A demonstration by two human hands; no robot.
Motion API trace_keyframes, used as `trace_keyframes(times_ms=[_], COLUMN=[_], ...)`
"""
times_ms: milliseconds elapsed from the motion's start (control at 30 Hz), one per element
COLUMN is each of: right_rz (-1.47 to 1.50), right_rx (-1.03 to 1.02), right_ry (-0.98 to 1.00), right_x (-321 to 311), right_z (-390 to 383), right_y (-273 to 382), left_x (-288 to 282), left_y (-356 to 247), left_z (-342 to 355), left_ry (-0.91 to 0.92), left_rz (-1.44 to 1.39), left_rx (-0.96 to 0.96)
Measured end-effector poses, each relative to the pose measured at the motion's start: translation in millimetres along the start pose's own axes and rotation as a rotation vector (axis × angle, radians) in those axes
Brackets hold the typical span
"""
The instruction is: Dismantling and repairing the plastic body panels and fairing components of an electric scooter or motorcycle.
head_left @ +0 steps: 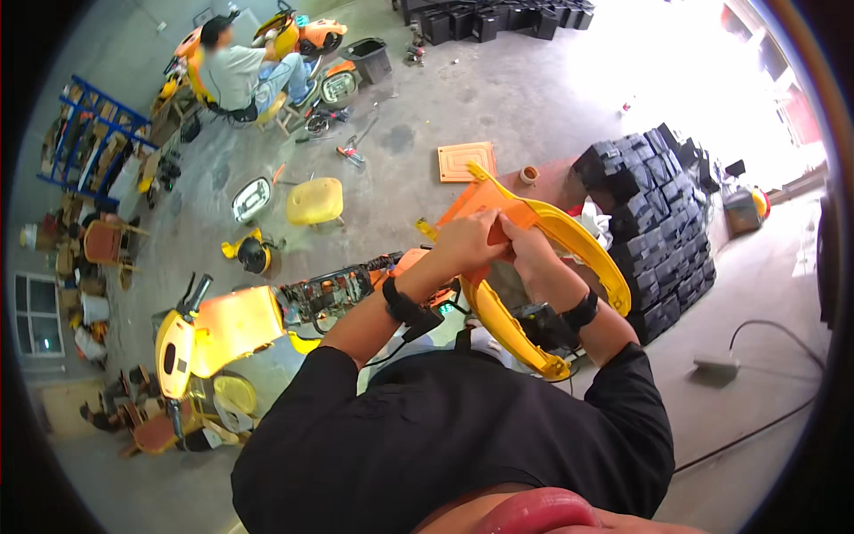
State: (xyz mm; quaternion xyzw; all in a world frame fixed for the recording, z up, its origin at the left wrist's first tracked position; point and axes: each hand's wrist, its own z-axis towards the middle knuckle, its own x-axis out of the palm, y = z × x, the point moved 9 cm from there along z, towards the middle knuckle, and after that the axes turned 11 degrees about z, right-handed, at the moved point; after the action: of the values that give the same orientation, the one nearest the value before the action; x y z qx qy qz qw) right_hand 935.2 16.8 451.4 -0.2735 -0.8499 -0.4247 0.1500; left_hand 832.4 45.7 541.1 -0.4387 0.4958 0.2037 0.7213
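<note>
In front of my chest I hold an orange-and-yellow plastic scooter body panel (600, 253) up off the floor. Its orange middle joins two long curved yellow arms, one reaching right and one toward me. My left hand (464, 242) is closed on the orange part, and my right hand (532, 260) grips it close beside, thumbs nearly together. My fingertips are partly hidden. Below and to the left stands a partly stripped scooter (233, 326), its frame and wiring bare behind the yellow front. Each of my wrists wears a black band.
Black boxes (654, 214) are stacked high on the right. A yellow stool (315, 201) and an orange panel (465, 163) stand or lie ahead. At the far left a seated person (240, 76) is beside another scooter. A cable (774, 325) runs along the right floor.
</note>
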Motion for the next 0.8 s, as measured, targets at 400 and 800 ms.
trace_keyframes(times_ms=[400,800], right_rz=[0.22,-1.327], right_rx=[-0.092,-0.545], right_ry=[-0.294,-0.266], right_x=[-257.4,-213.9], right_z=[41.9,-43.5], right_y=[87.8,173.2], left_x=[117.0,378.3], left_y=[163.4,239.7], left_z=[-170.9,-655.0], left_ry=[0.441,0.83], left_rz=[-0.015,0.12], left_rx=[-0.336,-0.796])
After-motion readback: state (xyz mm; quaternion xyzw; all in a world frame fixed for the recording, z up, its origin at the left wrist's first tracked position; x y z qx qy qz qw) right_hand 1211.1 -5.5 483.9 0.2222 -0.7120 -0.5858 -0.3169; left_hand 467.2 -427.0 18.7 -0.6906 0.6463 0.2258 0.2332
